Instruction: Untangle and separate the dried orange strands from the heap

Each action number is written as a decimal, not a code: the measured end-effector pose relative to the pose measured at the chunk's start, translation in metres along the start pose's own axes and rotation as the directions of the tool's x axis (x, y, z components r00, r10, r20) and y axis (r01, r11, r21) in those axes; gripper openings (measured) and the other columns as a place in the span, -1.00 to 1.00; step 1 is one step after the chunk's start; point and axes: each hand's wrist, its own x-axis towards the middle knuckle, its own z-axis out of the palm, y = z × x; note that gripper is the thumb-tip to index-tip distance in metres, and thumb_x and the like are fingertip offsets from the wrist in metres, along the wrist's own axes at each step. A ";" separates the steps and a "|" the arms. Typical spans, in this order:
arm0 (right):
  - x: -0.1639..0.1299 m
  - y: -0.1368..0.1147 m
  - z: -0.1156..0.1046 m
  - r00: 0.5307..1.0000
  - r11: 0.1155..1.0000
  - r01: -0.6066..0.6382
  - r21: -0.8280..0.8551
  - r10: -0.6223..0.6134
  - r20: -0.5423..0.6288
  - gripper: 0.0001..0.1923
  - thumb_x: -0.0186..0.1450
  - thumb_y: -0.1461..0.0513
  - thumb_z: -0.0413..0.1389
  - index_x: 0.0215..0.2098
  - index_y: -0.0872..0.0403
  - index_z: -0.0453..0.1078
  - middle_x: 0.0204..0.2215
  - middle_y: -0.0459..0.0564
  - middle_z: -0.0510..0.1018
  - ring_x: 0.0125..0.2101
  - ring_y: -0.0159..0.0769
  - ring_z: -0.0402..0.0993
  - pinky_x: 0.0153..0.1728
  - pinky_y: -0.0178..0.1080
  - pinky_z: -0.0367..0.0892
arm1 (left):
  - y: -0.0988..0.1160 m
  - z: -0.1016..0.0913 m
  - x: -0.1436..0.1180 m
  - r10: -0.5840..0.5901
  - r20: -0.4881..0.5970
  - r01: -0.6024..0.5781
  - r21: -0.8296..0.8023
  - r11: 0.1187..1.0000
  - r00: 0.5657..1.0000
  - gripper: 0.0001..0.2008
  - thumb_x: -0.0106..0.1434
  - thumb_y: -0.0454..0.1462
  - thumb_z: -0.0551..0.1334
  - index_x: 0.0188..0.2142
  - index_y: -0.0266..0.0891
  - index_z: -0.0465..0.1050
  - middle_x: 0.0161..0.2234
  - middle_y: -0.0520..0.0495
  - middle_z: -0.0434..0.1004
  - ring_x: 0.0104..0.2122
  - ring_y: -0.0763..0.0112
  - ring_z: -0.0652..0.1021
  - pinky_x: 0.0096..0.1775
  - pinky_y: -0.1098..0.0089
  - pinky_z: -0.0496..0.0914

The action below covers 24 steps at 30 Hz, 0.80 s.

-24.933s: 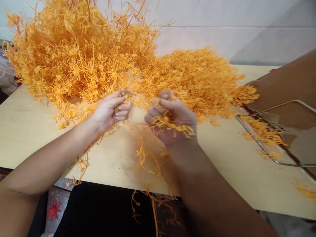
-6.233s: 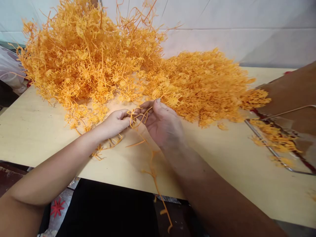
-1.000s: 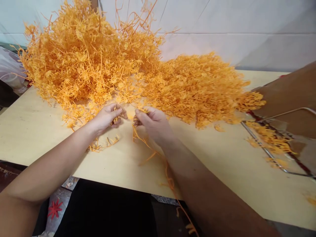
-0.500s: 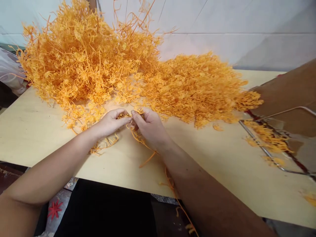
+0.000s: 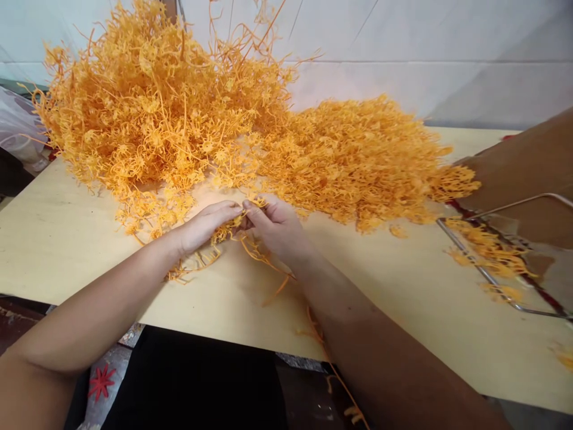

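Observation:
Two big heaps of orange plastic sprigs lie on the pale wooden table (image 5: 403, 298): a loose tangled heap (image 5: 147, 101) at the back left and a denser heap (image 5: 358, 158) at the middle right. My left hand (image 5: 206, 226) and my right hand (image 5: 277, 230) meet fingertip to fingertip at the near edge of the heaps, both pinching one small orange sprig (image 5: 239, 218). A long orange stem (image 5: 268, 263) trails from my right hand over the table and hangs past the front edge.
A metal wire frame (image 5: 505, 251) with some orange pieces on it lies at the right, beside a brown cardboard surface (image 5: 523, 167). A white wall runs behind. A plastic bag (image 5: 18, 134) sits off the table's left end. Loose sprigs (image 5: 192, 263) lie under my left wrist.
Over the last second my hands have closed together on the sprig, after being slightly apart. The trailing stem has shifted a little; the heaps are unchanged.

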 end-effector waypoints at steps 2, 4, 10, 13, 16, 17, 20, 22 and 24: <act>-0.001 0.001 0.002 0.999 0.998 0.031 -0.049 -0.030 0.014 -0.72 0.14 0.08 0.12 -0.57 0.06 0.21 -0.68 -0.18 0.29 -0.64 -0.48 0.25 -0.51 -0.33 0.30 | 0.000 0.001 0.001 -0.003 0.018 0.004 -0.024 1.000 1.000 -0.67 0.18 -0.09 0.07 -0.53 -0.31 0.29 -0.51 0.03 0.29 -0.46 0.57 0.33 -0.32 0.47 0.24; -0.001 0.001 0.002 1.000 0.998 0.026 -0.060 -0.026 0.003 -0.72 0.13 0.09 0.14 -0.58 0.06 0.21 -0.68 -0.18 0.30 -0.63 -0.49 0.24 -0.52 -0.34 0.28 | -0.001 0.001 0.002 -0.040 0.014 0.041 -0.022 0.999 0.999 -0.71 0.13 -0.09 0.15 -0.48 -0.31 0.31 -0.49 0.04 0.31 -0.45 0.58 0.34 -0.31 0.48 0.25; 0.000 0.000 -0.002 0.996 0.995 -0.068 0.067 0.064 0.057 -0.64 0.09 0.00 0.15 -0.63 0.08 0.22 -0.68 -0.15 0.30 -0.62 -0.48 0.26 -0.54 -0.33 0.26 | 0.000 -0.003 0.004 -0.067 0.025 0.067 0.010 0.998 0.997 -0.86 0.14 -0.28 0.12 -0.49 -0.33 0.31 -0.50 0.05 0.34 -0.47 0.61 0.36 -0.33 0.48 0.23; 0.000 0.001 -0.004 0.994 0.992 -0.070 0.104 0.061 0.086 -0.61 0.05 -0.03 0.16 -0.66 0.09 0.26 -0.71 -0.15 0.30 -0.63 -0.47 0.27 -0.50 -0.32 0.28 | 0.007 -0.003 0.002 -0.090 0.059 0.085 0.084 0.993 0.994 -0.85 0.14 -0.34 0.08 -0.53 -0.33 0.30 -0.54 0.06 0.33 -0.51 0.62 0.34 -0.35 0.48 0.22; -0.001 0.002 -0.007 0.996 0.991 -0.057 0.125 0.047 0.082 -0.61 0.05 -0.02 0.17 -0.69 0.09 0.27 -0.74 -0.16 0.27 -0.65 -0.48 0.24 -0.51 -0.32 0.27 | 0.013 -0.002 0.000 -0.154 0.092 0.134 0.194 0.972 0.984 -0.80 0.17 -0.33 0.06 -0.56 -0.34 0.30 -0.56 0.05 0.31 -0.52 0.62 0.32 -0.36 0.47 0.21; -0.001 0.002 -0.008 0.996 0.990 -0.051 0.131 0.041 0.076 -0.61 0.06 -0.01 0.17 -0.69 0.09 0.27 -0.74 -0.16 0.27 -0.66 -0.49 0.22 -0.52 -0.33 0.27 | 0.014 -0.001 -0.001 -0.161 0.099 0.138 0.210 0.968 0.982 -0.79 0.18 -0.32 0.06 -0.56 -0.34 0.29 -0.57 0.06 0.29 -0.53 0.63 0.31 -0.37 0.47 0.20; -0.001 0.001 -0.009 0.997 0.987 -0.052 0.153 0.043 0.061 -0.62 0.07 0.01 0.17 -0.69 0.09 0.26 -0.73 -0.15 0.26 -0.66 -0.50 0.20 -0.53 -0.33 0.25 | 0.012 0.000 -0.001 -0.111 0.122 0.089 0.172 0.981 0.986 -0.79 0.19 -0.26 0.09 -0.54 -0.32 0.27 -0.57 0.08 0.25 -0.55 0.64 0.27 -0.42 0.49 0.17; -0.002 -0.001 -0.008 0.996 0.980 -0.073 0.183 0.064 0.054 -0.61 0.06 0.02 0.17 -0.71 0.09 0.22 -0.73 -0.16 0.22 -0.65 -0.50 0.19 -0.54 -0.33 0.23 | 0.010 0.000 -0.002 -0.063 0.156 0.046 0.114 0.992 0.986 -0.78 0.19 -0.21 0.11 -0.51 -0.31 0.26 -0.56 0.09 0.24 -0.55 0.64 0.27 -0.46 0.50 0.16; -0.004 -0.005 -0.005 0.994 0.971 -0.098 0.218 0.084 0.072 -0.59 0.05 0.01 0.17 -0.72 0.08 0.18 -0.73 -0.16 0.16 -0.65 -0.49 0.17 -0.56 -0.33 0.19 | 0.011 -0.002 -0.003 -0.028 0.211 0.018 0.050 0.999 0.977 -0.76 0.18 -0.16 0.13 -0.48 -0.30 0.28 -0.57 0.09 0.24 -0.57 0.64 0.27 -0.49 0.51 0.16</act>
